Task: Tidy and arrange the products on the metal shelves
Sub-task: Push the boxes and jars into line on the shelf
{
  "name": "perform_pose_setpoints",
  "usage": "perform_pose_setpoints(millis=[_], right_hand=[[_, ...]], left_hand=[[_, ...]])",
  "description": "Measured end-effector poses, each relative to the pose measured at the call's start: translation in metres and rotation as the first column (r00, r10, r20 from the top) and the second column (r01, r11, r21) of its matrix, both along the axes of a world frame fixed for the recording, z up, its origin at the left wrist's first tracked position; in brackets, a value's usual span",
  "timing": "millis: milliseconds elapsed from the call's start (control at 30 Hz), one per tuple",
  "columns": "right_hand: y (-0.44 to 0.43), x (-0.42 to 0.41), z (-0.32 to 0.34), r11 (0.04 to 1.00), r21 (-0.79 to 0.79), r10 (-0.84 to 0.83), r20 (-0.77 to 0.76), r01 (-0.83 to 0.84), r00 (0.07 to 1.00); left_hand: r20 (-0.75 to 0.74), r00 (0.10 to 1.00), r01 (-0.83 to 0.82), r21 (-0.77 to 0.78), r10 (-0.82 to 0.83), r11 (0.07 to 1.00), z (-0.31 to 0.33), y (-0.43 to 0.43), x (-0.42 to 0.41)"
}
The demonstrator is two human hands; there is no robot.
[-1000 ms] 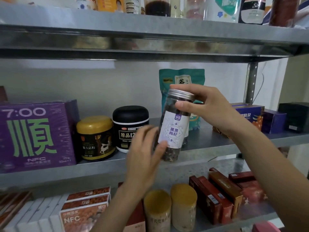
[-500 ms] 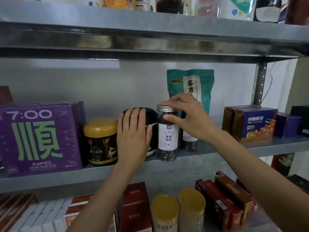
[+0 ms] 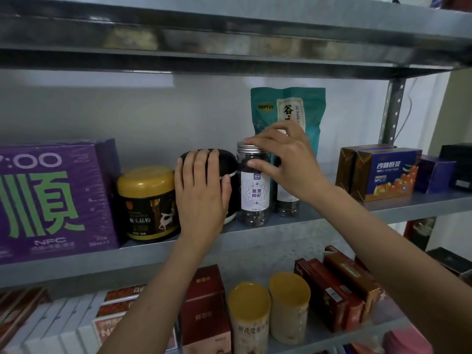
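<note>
A clear berry jar [image 3: 252, 192] with a silver lid and white label stands upright on the middle metal shelf [image 3: 293, 226]. My right hand [image 3: 283, 159] grips its top from the right. My left hand [image 3: 201, 190] lies flat over the front of a black-lidded tub [image 3: 224, 159] just left of the jar. A second clear jar [image 3: 287, 203] stands behind the first, mostly hidden by my right hand. A teal pouch [image 3: 288, 108] leans upright at the back.
A yellow-lidded tub [image 3: 146, 203] and a large purple box [image 3: 53, 198] stand to the left. Blue and gold boxes [image 3: 383, 172] sit at the right. The shelf below holds two yellow-capped canisters [image 3: 268, 307] and red boxes [image 3: 337, 284]. The upper shelf [image 3: 229, 34] is close overhead.
The berry jar went from tilted in the air onto the shelf and now stands upright. My left hand moved from the jar to the black-lidded tub. The camera moved closer.
</note>
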State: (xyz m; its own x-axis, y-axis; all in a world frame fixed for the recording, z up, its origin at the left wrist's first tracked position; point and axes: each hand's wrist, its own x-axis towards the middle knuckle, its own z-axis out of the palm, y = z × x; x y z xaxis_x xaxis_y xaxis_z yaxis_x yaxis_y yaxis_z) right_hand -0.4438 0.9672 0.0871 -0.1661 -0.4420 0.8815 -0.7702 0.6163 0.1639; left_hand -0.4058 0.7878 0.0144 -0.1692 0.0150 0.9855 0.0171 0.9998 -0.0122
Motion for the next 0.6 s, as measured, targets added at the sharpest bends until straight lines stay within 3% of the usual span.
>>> perform_pose_setpoints(millis=[133, 267, 367, 433, 600], right_hand=[[0.003, 0.003, 0.004, 0.998, -0.018, 0.054, 0.082, -0.052, 0.995], [0.016, 0.003, 0.012, 0.936, -0.348, 0.145, 0.268, -0.045, 0.953], [0.024, -0.005, 0.005, 0.956, -0.270, 0.034, 0.487, 0.113, 0.873], [0.026, -0.008, -0.003, 0.971, -0.203, 0.013, 0.573, 0.126, 0.819], [0.033, -0.002, -0.006, 0.959, -0.260, 0.034, 0.510, 0.116, 0.860]], left_hand=[[-0.005, 1.000, 0.008, -0.003, -0.008, 1.000, 0.000, 0.000, 0.000], [0.002, 1.000, -0.003, -0.005, 0.003, 1.000, 0.000, 0.000, 0.000], [0.004, 1.000, -0.004, -0.010, 0.004, 1.000, -0.001, 0.000, 0.000], [0.005, 1.000, -0.008, -0.011, 0.008, 1.000, -0.002, 0.000, 0.000], [0.027, 1.000, 0.001, -0.001, -0.001, 1.000, -0.001, 0.002, 0.002]])
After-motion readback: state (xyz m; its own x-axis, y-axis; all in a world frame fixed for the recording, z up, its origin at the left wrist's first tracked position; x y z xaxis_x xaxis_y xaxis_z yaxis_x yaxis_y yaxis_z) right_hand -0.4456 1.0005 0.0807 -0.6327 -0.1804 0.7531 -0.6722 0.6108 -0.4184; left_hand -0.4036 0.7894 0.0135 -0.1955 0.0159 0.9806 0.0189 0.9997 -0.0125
